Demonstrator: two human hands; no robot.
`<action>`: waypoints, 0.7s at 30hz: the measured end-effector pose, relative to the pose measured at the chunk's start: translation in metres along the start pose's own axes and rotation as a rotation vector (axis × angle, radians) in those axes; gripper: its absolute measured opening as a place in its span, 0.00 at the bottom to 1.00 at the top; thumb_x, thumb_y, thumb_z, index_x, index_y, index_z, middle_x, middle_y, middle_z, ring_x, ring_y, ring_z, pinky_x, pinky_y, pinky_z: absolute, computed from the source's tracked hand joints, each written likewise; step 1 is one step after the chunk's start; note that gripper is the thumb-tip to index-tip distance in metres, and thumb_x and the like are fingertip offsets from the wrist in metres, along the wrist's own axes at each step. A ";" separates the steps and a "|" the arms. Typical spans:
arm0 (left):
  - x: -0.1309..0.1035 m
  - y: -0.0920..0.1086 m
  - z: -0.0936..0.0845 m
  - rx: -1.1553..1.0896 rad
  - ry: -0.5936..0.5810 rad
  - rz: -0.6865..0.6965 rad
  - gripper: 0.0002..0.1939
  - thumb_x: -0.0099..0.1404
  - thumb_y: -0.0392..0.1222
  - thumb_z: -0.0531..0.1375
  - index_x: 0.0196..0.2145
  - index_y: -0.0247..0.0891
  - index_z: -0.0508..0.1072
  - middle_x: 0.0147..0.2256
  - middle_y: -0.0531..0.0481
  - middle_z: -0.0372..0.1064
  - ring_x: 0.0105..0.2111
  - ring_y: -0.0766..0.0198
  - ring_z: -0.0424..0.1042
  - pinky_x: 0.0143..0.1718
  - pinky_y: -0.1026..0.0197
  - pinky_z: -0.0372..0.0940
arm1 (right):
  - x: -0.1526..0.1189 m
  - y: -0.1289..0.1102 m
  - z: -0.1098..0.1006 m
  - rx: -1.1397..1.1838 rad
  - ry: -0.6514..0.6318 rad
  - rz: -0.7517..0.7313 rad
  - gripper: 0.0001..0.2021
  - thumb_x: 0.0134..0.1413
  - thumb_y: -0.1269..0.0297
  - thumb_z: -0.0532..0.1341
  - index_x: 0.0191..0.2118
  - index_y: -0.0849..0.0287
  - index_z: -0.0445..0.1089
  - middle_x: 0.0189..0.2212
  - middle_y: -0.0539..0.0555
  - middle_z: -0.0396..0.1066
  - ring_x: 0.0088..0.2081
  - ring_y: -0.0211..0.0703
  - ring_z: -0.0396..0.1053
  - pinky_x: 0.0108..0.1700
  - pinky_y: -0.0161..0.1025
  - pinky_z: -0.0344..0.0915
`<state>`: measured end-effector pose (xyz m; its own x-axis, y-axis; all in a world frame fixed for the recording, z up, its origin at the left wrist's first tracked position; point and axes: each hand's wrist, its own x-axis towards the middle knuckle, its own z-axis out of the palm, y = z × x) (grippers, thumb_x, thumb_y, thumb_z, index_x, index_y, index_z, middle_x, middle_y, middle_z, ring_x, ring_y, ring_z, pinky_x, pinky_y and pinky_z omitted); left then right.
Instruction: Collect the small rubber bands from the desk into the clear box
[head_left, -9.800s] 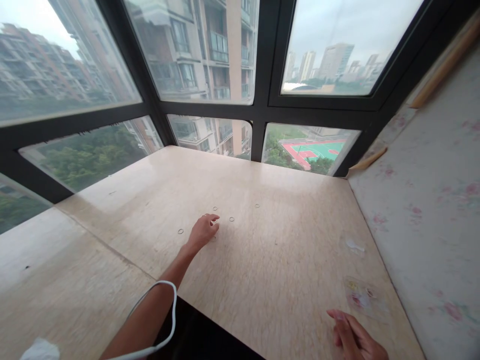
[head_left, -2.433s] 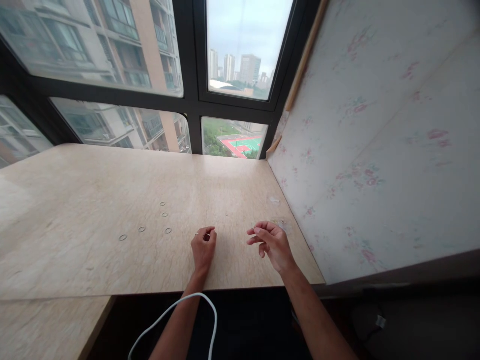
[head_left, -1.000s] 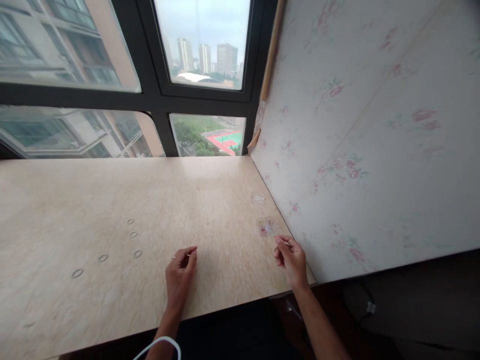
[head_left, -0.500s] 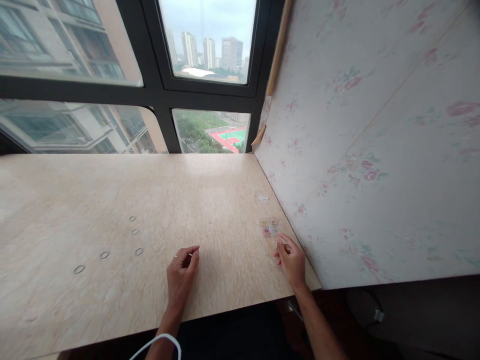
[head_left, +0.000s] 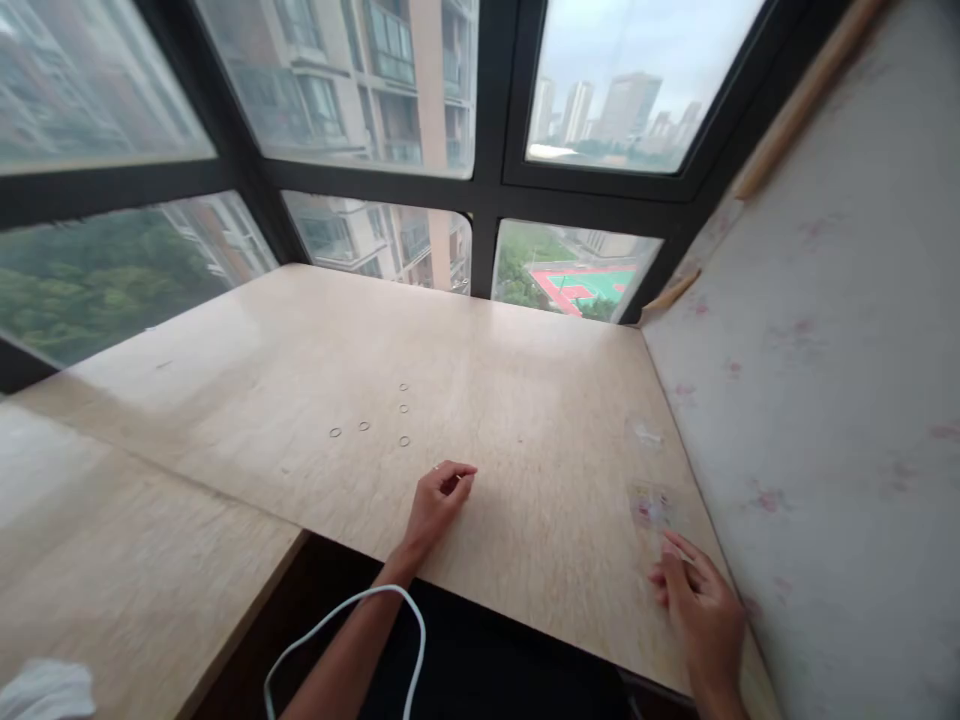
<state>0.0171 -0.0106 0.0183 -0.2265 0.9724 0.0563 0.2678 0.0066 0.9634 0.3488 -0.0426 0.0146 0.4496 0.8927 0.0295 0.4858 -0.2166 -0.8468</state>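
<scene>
My left hand (head_left: 441,505) rests on the tabletop (head_left: 540,560) with curled fingers, thumb against the index fingertip; whatever it may pinch is too small to make out. At the right, my right hand (head_left: 697,610) hovers just in front of a small clear box (head_left: 651,507) holding tiny coloured pieces. Its thumb and index finger are pinched together, and I cannot see anything between them. Behind the box lies a clear piece with something whitish on it (head_left: 646,434). Several thin rings lie apart on the table, among them a near ring (head_left: 404,441) and a leftmost ring (head_left: 335,432).
A floral-papered wall (head_left: 840,400) borders the right side. Dark-framed windows (head_left: 487,150) stand along the back. A white cable (head_left: 352,597) loops over my left forearm, and white crumpled cloth or tissue (head_left: 49,690) lies at the lower left.
The view has swung left, so everything appears further right. My right hand has drawn back slightly from the clear box toward the near edge. My left hand remains curled on the table.
</scene>
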 end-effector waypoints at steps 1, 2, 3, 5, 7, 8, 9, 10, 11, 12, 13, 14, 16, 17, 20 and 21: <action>0.003 -0.002 -0.011 0.037 0.030 0.009 0.12 0.60 0.46 0.57 0.35 0.36 0.77 0.31 0.47 0.73 0.26 0.64 0.71 0.28 0.63 0.66 | 0.000 0.001 0.000 -0.028 -0.006 -0.008 0.30 0.52 0.46 0.58 0.52 0.66 0.71 0.19 0.53 0.72 0.17 0.41 0.66 0.22 0.36 0.65; 0.006 -0.004 -0.023 0.082 0.066 0.017 0.12 0.60 0.45 0.57 0.35 0.36 0.77 0.32 0.47 0.74 0.27 0.64 0.71 0.28 0.62 0.66 | 0.001 0.001 0.000 -0.052 -0.011 -0.016 0.30 0.52 0.46 0.57 0.51 0.66 0.71 0.20 0.53 0.72 0.17 0.41 0.67 0.22 0.37 0.65; 0.010 -0.007 -0.036 0.131 0.108 0.024 0.12 0.59 0.45 0.57 0.35 0.36 0.77 0.32 0.47 0.74 0.28 0.63 0.71 0.29 0.62 0.67 | 0.001 0.002 0.000 -0.072 -0.015 -0.021 0.30 0.52 0.46 0.57 0.51 0.66 0.71 0.20 0.53 0.73 0.18 0.42 0.67 0.23 0.37 0.66; 0.017 -0.014 -0.062 0.228 0.213 0.024 0.12 0.59 0.45 0.57 0.34 0.37 0.76 0.33 0.47 0.74 0.28 0.63 0.71 0.31 0.61 0.67 | 0.002 0.001 0.000 -0.100 -0.025 -0.024 0.30 0.51 0.45 0.57 0.50 0.66 0.72 0.20 0.54 0.73 0.18 0.44 0.68 0.23 0.38 0.67; 0.022 -0.022 -0.084 0.322 0.297 0.006 0.13 0.59 0.46 0.56 0.35 0.38 0.76 0.33 0.47 0.74 0.28 0.63 0.71 0.32 0.61 0.67 | 0.002 0.001 0.000 -0.128 -0.038 -0.022 0.30 0.51 0.45 0.56 0.49 0.66 0.72 0.20 0.54 0.74 0.19 0.44 0.69 0.24 0.38 0.67; 0.024 -0.025 -0.092 0.367 0.312 -0.011 0.13 0.59 0.46 0.56 0.36 0.38 0.76 0.33 0.48 0.74 0.27 0.63 0.71 0.32 0.61 0.67 | 0.003 0.001 0.000 -0.143 -0.042 -0.021 0.30 0.51 0.45 0.56 0.49 0.65 0.73 0.20 0.54 0.74 0.19 0.45 0.69 0.25 0.39 0.67; 0.026 -0.027 -0.098 0.411 0.306 -0.030 0.13 0.58 0.46 0.56 0.37 0.37 0.76 0.33 0.48 0.74 0.27 0.63 0.70 0.33 0.61 0.67 | 0.003 0.002 0.000 -0.157 -0.045 -0.019 0.29 0.51 0.45 0.56 0.49 0.65 0.73 0.20 0.54 0.74 0.19 0.45 0.70 0.25 0.39 0.67; 0.027 -0.029 -0.101 0.457 0.284 -0.046 0.14 0.58 0.46 0.57 0.39 0.37 0.75 0.33 0.48 0.73 0.27 0.64 0.70 0.33 0.61 0.67 | 0.004 0.002 0.001 -0.165 -0.049 -0.016 0.29 0.51 0.44 0.56 0.49 0.64 0.73 0.20 0.53 0.74 0.20 0.45 0.70 0.26 0.39 0.68; 0.028 -0.029 -0.103 0.509 0.255 -0.058 0.15 0.58 0.45 0.57 0.41 0.37 0.75 0.34 0.48 0.73 0.27 0.63 0.70 0.34 0.61 0.66 | 0.004 0.003 0.001 -0.167 -0.052 -0.012 0.30 0.50 0.44 0.56 0.49 0.64 0.73 0.21 0.53 0.74 0.20 0.45 0.70 0.26 0.39 0.68; 0.029 -0.029 -0.102 0.570 0.226 -0.065 0.17 0.58 0.45 0.58 0.43 0.37 0.74 0.34 0.48 0.72 0.28 0.63 0.70 0.35 0.61 0.66 | 0.005 0.004 0.001 -0.167 -0.054 -0.009 0.30 0.50 0.44 0.56 0.49 0.64 0.73 0.21 0.54 0.74 0.20 0.46 0.71 0.26 0.39 0.68; 0.030 -0.028 -0.100 0.640 0.201 -0.071 0.18 0.58 0.45 0.58 0.45 0.38 0.74 0.35 0.48 0.72 0.30 0.62 0.71 0.35 0.60 0.65 | 0.005 0.005 0.002 -0.168 -0.056 -0.009 0.30 0.50 0.44 0.56 0.49 0.64 0.73 0.21 0.54 0.74 0.21 0.46 0.71 0.26 0.39 0.68; 0.031 -0.026 -0.097 0.712 0.180 -0.078 0.19 0.58 0.45 0.58 0.46 0.39 0.74 0.36 0.47 0.71 0.31 0.61 0.71 0.36 0.60 0.64 | 0.006 0.006 0.002 -0.171 -0.057 -0.011 0.30 0.50 0.44 0.56 0.49 0.63 0.73 0.21 0.54 0.74 0.21 0.47 0.71 0.26 0.39 0.68; 0.033 -0.022 -0.090 0.835 0.152 -0.105 0.19 0.60 0.47 0.58 0.48 0.42 0.74 0.37 0.47 0.71 0.34 0.59 0.71 0.35 0.60 0.63 | 0.006 0.007 0.002 -0.182 -0.056 -0.016 0.29 0.50 0.44 0.56 0.49 0.63 0.73 0.21 0.54 0.75 0.22 0.48 0.72 0.26 0.39 0.67; 0.034 -0.019 -0.087 0.874 0.142 -0.119 0.18 0.61 0.47 0.57 0.48 0.43 0.74 0.38 0.46 0.71 0.34 0.58 0.71 0.34 0.60 0.62 | 0.006 0.008 0.001 -0.191 -0.055 -0.018 0.29 0.50 0.44 0.56 0.49 0.62 0.73 0.21 0.54 0.75 0.23 0.48 0.72 0.26 0.39 0.67; 0.036 -0.015 -0.083 0.909 0.119 -0.117 0.15 0.65 0.47 0.54 0.44 0.43 0.76 0.39 0.46 0.71 0.34 0.59 0.72 0.32 0.61 0.60 | 0.005 0.008 0.001 -0.204 -0.057 -0.016 0.29 0.49 0.44 0.55 0.49 0.61 0.73 0.22 0.54 0.75 0.25 0.49 0.73 0.27 0.39 0.67; 0.037 -0.014 -0.084 0.913 0.109 -0.103 0.14 0.66 0.47 0.53 0.42 0.42 0.76 0.39 0.46 0.71 0.34 0.60 0.72 0.32 0.61 0.60 | 0.005 0.008 0.001 -0.207 -0.058 -0.015 0.29 0.49 0.44 0.55 0.49 0.61 0.73 0.22 0.54 0.75 0.25 0.49 0.74 0.28 0.39 0.67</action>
<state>-0.0733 0.0055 0.0288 -0.3643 0.9299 0.0504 0.8652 0.3180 0.3877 0.3544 -0.0398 0.0075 0.4003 0.9164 0.0057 0.6382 -0.2743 -0.7194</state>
